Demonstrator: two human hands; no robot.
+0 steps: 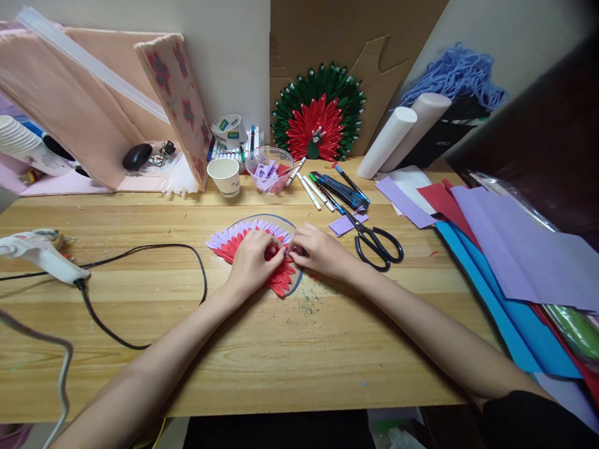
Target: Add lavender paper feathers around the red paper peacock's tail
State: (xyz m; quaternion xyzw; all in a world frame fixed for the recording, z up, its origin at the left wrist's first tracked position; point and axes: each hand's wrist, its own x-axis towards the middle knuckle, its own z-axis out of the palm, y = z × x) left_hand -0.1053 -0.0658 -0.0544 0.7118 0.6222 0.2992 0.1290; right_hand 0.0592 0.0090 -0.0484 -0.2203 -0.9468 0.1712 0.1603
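Note:
A round cardboard base point(279, 222) with a blue outline lies on the wooden table, partly covered by layered red paper petals point(281, 284) and an outer row of lilac petals point(223, 238). My left hand point(256, 255) rests over the red petals, thumb and fingertips pinched together at their right side. Close against it, my right hand point(319, 251) bends over the base's right edge with its fingers also pinched. The fingertips of both hands nearly meet, and whatever they hold between them is too small and hidden to make out.
Black-handled scissors point(378, 243) lie right of my hands, beside a lilac paper piece point(347, 224) and pens. A glue gun point(47, 255) with its cord sits left. Behind stand a paper cup point(224, 177), a clear bowl point(270, 171) and a red-green petal fan point(319, 115). Coloured sheets point(524, 249) cover the right.

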